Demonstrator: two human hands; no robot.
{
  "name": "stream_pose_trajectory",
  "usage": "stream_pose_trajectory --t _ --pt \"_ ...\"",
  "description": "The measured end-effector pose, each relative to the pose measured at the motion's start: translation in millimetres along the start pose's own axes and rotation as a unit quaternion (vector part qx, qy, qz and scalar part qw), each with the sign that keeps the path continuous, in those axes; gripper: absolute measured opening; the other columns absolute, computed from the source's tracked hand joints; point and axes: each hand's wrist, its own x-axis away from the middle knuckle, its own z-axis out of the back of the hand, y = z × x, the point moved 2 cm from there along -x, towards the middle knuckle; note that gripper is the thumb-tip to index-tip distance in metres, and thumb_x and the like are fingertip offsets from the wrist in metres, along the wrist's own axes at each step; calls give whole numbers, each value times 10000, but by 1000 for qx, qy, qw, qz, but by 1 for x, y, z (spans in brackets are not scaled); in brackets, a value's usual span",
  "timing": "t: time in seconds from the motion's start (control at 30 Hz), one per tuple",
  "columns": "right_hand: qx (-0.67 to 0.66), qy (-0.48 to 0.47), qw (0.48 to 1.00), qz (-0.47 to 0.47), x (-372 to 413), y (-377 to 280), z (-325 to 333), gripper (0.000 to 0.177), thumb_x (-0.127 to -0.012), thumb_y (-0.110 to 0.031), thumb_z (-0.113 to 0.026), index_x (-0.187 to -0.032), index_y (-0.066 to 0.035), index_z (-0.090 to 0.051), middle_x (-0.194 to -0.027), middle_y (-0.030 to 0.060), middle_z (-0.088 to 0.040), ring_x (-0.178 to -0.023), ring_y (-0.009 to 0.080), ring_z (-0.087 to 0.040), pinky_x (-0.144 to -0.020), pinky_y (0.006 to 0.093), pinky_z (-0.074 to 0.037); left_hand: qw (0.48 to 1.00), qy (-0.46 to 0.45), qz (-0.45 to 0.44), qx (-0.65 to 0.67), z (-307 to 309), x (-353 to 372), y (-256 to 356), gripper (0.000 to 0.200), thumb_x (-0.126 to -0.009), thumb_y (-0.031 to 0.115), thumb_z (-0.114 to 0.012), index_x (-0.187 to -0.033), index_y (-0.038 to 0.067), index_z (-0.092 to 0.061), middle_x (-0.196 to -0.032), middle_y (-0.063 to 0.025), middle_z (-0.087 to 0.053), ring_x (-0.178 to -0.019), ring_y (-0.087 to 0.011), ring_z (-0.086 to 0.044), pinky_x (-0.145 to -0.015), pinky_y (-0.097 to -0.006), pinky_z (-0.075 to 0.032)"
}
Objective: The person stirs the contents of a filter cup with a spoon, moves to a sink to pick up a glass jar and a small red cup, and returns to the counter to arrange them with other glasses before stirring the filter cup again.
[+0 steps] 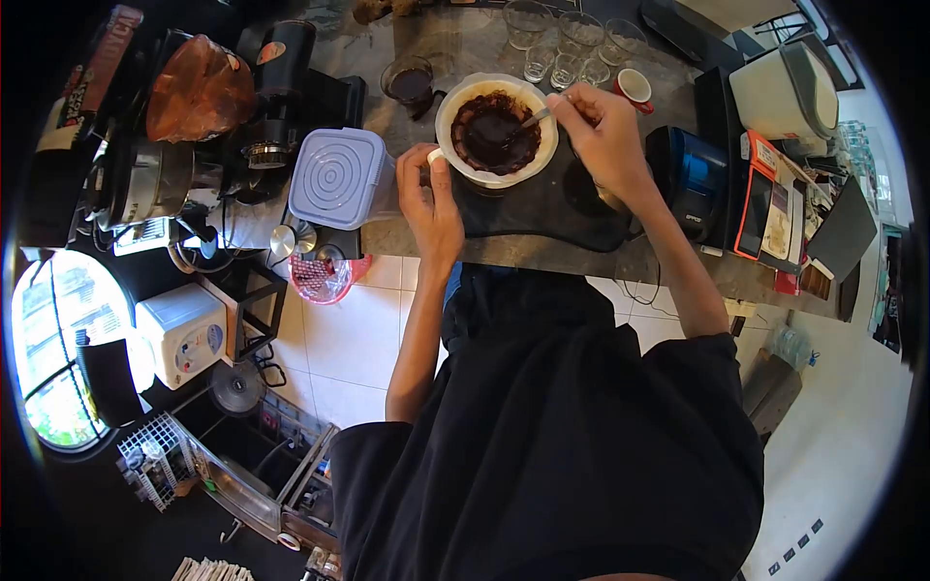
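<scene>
A white coffee dripper lined with a paper filter [549, 145] stands over the black mat [542, 221], with wet dark coffee grounds [484, 136] inside. My left hand [431, 213] pinches the dripper's small white handle [435, 155] at its left side. In the fingers of my right hand [605, 140] is a metal spoon [535, 118], its lower end dipped in the coffee. What the dripper rests on is mostly hidden beneath it. Just to the upper left, a glass server [409, 85] holds dark liquid.
Several clear glasses [579, 34] and a red cup [635, 87] stand at the back right. A lidded lavender container [336, 179] is left of my left hand. Beyond my right forearm sits a blue-and-black appliance [690, 174]. The counter's front edge runs close to my body.
</scene>
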Motion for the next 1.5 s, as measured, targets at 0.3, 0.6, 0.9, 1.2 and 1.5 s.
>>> stream_pose_trajectory --t 0.3,0.6,0.9,1.2,1.5 --pt "-184 -21 977 -107 -10 24 18 210 -914 -179 -621 -769 -27 -628 -600 -93 -417 -552 -9 -321 -495 205 -221 1000 -7 3 14 0 1 -6 247 -1005 231 -491 -1088 10 -563 -945 -35 -548 -880 -97 -503 -792 -235 -398" --pt "-21 7 999 50 -11 -38 36 216 -920 -198 -624 -826 -3 -631 -592 -42 -467 -549 18 -388 -510 205 -287 991 -15 75 110 -2 -3 -5 219 -1009 258 -482 -991 59 -572 -740 50 -470 -644 -21 -387 -564 -187 -290" --pt "205 -115 912 335 -23 -53 17 166 -921 -203 -587 -948 -43 -623 -808 100 -648 -705 324 -602 -663 377 -467 985 -25 91 145 -5 -9 -6 230 -1008 243 -486 -888 52 -526 -758 34 -457 -657 -37 -382 -568 -200 -300" --pt "175 -205 935 231 -52 -30 -1 257 -932 -255 -567 -902 -6 -625 -662 152 -616 -590 302 -588 -571 399 -442 988 2 83 129 -8 -5 0 267 -1010 288 -485 -880 57 -520 -695 42 -446 -610 -33 -378 -539 -200 -297" --pt "64 -175 978 98 -68 19 1 312 -904 -252 -609 -811 46 -620 -564 34 -478 -512 118 -418 -506 307 -338 992 9 63 112 -9 -6 -1 289 -1010 303 -484 -884 47 -530 -697 21 -489 -620 -48 -426 -565 -214 -353"
